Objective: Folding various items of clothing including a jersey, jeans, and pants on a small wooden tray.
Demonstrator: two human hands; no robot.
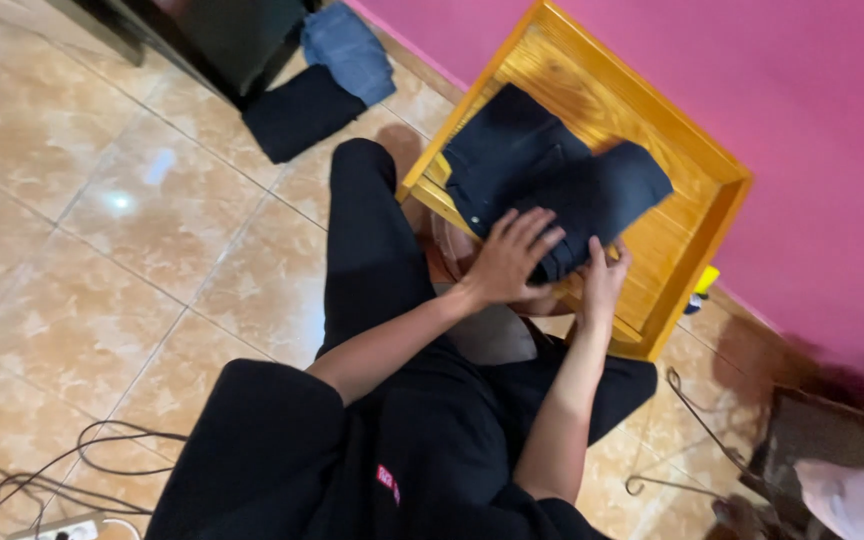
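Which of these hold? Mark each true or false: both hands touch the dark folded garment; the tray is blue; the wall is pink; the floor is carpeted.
1. Both the left hand and the right hand touch the dark folded garment: true.
2. The tray is blue: false, it is yellow wood.
3. The wall is pink: true.
4. The floor is carpeted: false, it is glossy beige tile.
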